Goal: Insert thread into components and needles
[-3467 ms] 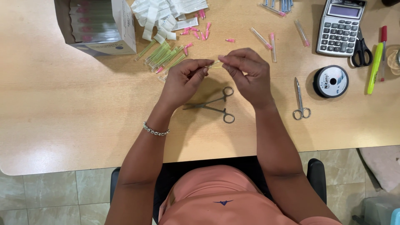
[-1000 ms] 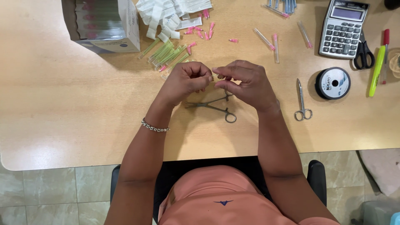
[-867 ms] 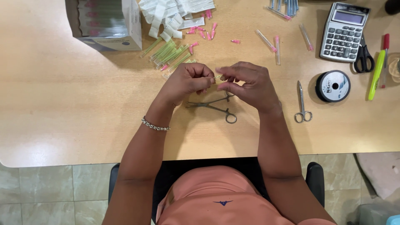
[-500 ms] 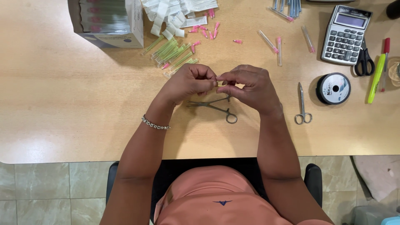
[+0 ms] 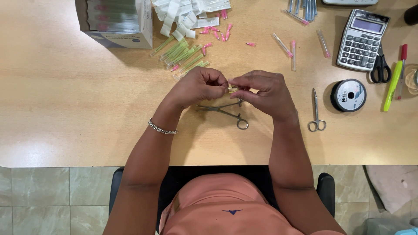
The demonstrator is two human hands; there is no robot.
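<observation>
My left hand (image 5: 198,87) and my right hand (image 5: 263,90) meet above the wooden table (image 5: 65,100), fingertips pinched together on a small yellowish piece (image 5: 233,89) between them. What the piece is stays too small to tell. A pair of metal forceps (image 5: 226,111) lies on the table just under my hands. A silver bracelet circles my left wrist.
A pile of green capped needles (image 5: 183,56) and pink caps (image 5: 215,35) lies beyond my hands, near an open cardboard box (image 5: 117,21) and white packets (image 5: 183,13). Small scissors (image 5: 316,111), a thread spool (image 5: 348,95), a calculator (image 5: 361,39), black scissors (image 5: 381,67) and a yellow marker (image 5: 394,80) are at the right.
My hands have drawn closer together, from holding a thin long piece apart to pinching a small piece between the fingertips. The view has shifted slightly.
</observation>
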